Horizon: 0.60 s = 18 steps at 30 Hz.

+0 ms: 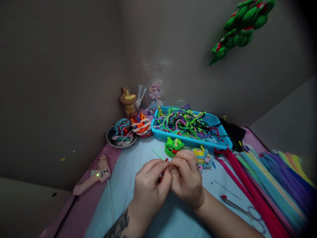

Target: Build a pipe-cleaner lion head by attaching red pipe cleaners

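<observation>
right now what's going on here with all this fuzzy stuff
A person's left hand and right hand meet at the fingertips, working on a small piece, mostly hidden but with some red showing. Just beyond them sits a green figure, with a blue tray of tangled strips behind. Scissors lie to the right.

The left forearm [137, 222] is marked by a dark tattoo [121, 224], in which leaf-like, curving shapes are set close together and shaded, with part of it cut off by the lower edge. On the right hand [188, 177], a far smaller dark mark [197, 166] is seen near the knuckles, its design blurred. The left hand [150, 181] and right forearm [223, 215] are bare.
</observation>
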Motion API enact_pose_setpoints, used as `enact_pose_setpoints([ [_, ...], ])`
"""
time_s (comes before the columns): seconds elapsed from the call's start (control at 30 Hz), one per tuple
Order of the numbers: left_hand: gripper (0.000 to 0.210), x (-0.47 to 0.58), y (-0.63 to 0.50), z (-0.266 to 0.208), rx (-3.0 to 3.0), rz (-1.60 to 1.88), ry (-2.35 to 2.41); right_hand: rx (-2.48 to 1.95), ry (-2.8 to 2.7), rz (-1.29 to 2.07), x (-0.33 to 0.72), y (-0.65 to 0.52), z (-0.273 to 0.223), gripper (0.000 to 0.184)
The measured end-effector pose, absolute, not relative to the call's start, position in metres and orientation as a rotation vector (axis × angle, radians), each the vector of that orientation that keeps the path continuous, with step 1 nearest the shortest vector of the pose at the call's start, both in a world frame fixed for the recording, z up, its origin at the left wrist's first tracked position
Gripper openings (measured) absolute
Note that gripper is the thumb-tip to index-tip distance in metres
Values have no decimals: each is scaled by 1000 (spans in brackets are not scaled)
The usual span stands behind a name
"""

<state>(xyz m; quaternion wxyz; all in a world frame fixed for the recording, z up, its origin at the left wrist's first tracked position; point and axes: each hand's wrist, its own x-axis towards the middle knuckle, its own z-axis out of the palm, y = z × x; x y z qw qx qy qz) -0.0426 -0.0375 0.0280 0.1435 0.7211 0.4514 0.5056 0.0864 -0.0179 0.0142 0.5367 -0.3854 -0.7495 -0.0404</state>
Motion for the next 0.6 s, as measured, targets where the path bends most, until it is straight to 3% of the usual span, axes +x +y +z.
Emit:
enact_pose_setpoints([
  [0.37, 14, -48, -32, 20, 1924, 1268, 1327, -950, -1746, 508, 95, -11, 33, 11],
  [0.5, 13, -49, -29, 23, 1847, 1265, 1376, -970, -1688, 731, 96, -8, 29, 19],
  [0.6, 13, -49, -29, 22, 1809, 1229, 1399, -1043, -1669, 904, 94, -6, 29, 11],
])
